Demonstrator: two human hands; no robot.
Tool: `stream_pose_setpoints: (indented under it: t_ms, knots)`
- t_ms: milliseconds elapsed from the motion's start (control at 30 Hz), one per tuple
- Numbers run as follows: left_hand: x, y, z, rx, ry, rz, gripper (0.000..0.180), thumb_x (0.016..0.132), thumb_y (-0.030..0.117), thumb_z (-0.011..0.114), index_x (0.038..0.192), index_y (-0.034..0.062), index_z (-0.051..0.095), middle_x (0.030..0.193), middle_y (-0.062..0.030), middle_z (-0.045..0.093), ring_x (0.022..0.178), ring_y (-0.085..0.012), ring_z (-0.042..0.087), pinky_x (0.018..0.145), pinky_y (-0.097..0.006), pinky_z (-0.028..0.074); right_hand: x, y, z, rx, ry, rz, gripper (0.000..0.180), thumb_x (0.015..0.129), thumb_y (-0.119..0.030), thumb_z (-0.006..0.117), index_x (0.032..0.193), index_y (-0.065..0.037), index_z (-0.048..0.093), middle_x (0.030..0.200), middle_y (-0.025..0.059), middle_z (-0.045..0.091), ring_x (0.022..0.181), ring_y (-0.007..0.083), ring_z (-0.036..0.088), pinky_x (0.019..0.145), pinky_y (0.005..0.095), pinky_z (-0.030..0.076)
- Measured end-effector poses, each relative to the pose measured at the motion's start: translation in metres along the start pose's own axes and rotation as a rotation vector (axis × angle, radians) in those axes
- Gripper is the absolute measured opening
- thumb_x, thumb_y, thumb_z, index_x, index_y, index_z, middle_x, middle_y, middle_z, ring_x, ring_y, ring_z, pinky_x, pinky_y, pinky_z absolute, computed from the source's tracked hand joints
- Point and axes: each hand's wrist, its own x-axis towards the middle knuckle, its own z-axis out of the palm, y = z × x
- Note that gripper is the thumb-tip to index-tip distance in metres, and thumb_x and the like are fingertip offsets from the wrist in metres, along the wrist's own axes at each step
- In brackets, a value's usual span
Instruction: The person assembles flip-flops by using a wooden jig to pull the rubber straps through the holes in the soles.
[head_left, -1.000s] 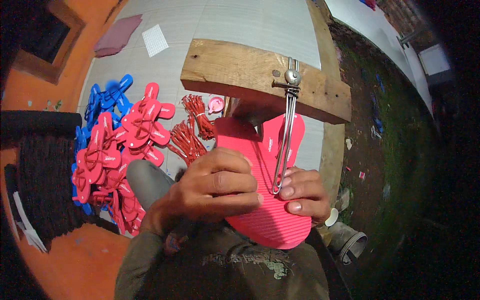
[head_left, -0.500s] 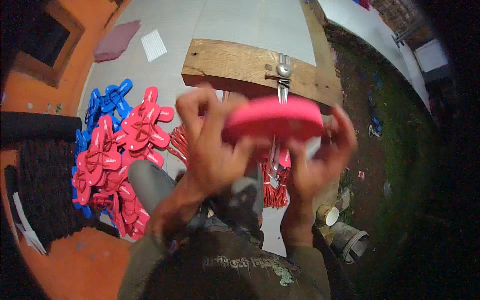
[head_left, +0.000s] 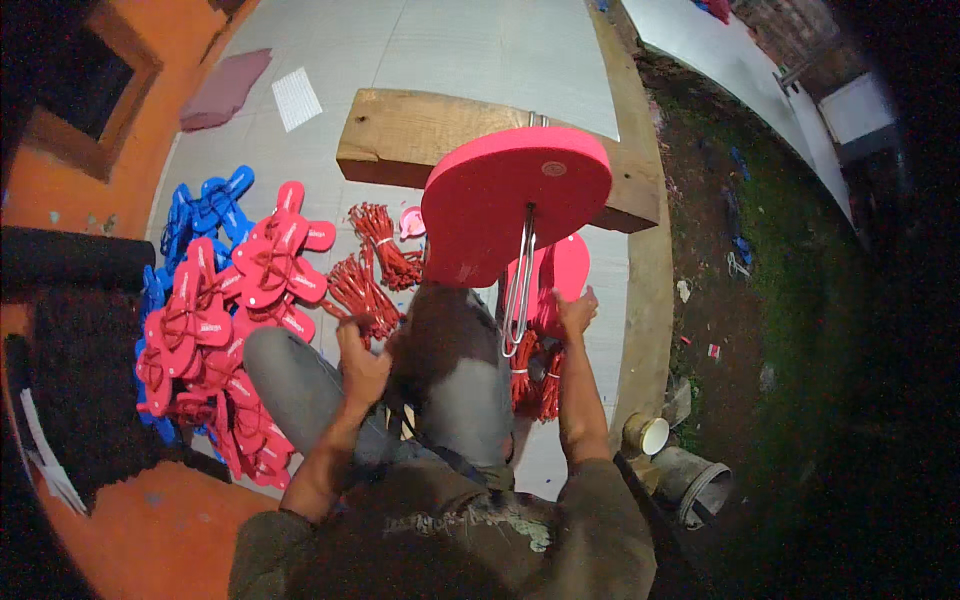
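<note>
A pink flip-flop sole (head_left: pixel 490 195) is stuck on a long metal prong tool (head_left: pixel 520 300), which is fixed to a wooden block (head_left: pixel 400 130); the sole tilts up in front of the block. My left hand (head_left: pixel 362 362) is low at the near end of a bundle of red straps (head_left: pixel 362 295), fingers curled on the strap ends, their tips partly hidden. Under the block's right side, my right hand (head_left: pixel 577 312) has its fingers closed on the edge of a loose pink sole (head_left: pixel 571 268). More red strap bundles (head_left: pixel 549 385) lie just below it.
A heap of pink flip-flops (head_left: pixel 205 320) with blue ones (head_left: pixel 225 205) lies left on the pale tiles. At right are a wooden edge (head_left: pixel 640 300), dark ground, a pale cup (head_left: pixel 652 436) and a grey bucket (head_left: pixel 705 490). Another strap bundle (head_left: pixel 380 240) lies near the block.
Both hands have let go of the pink sole, which now stays on the metal prong. My left hand has dropped to the red straps, my right to the loose pink sole.
</note>
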Motion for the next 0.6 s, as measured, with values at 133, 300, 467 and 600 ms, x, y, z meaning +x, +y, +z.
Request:
stream_pose_setpoints:
  t_ms: [133,300,467,600]
  knots:
    - [-0.022,0.013,0.018,0.01,-0.168,-0.02,0.029,0.071,0.015,0.068,0.091,0.0017,0.053,0.084,-0.0121,0.052,0.081,-0.0255,0.051,0.07,-0.034,0.041,-0.015,-0.007,-0.003,0.017,-0.052,0.071,0.084,0.058,-0.037,0.076,0.122,-0.002,0.036,0.116,0.0209,0.044,0.107,0.0383,0.042,0.09,0.0451,0.038]
    - [-0.019,0.061,0.035,-0.084,-0.336,0.192,0.032,0.073,0.025,0.068,0.09,0.0019,0.056,0.072,-0.0096,0.058,0.065,-0.0212,0.057,0.061,-0.032,0.045,-0.084,-0.036,-0.089,0.415,0.008,-0.137,0.081,0.059,-0.029,0.076,0.122,0.001,0.034,0.11,0.0187,0.046,0.101,0.0324,0.046,0.089,0.0397,0.038]
    - [-0.004,0.088,0.075,-0.285,-0.174,0.232,0.043,0.075,0.028,0.066,0.104,0.0001,0.052,0.077,-0.0114,0.061,0.068,-0.0177,0.058,0.061,-0.031,0.046,-0.227,-0.061,-0.167,0.758,-0.434,-0.161,0.096,0.053,-0.022,0.082,0.128,0.0,0.025,0.117,0.0127,0.041,0.105,0.022,0.044,0.088,0.0359,0.038]
    - [-0.005,0.093,0.027,-0.391,-0.498,0.262,0.034,0.08,0.023,0.059,0.103,-0.0009,0.054,0.084,-0.0147,0.061,0.079,-0.0204,0.059,0.071,-0.032,0.046,-0.209,-0.095,-0.194,1.111,-0.47,-0.222,0.075,0.064,-0.021,0.077,0.123,-0.001,0.036,0.113,0.0099,0.046,0.102,0.017,0.046,0.082,0.0289,0.041]
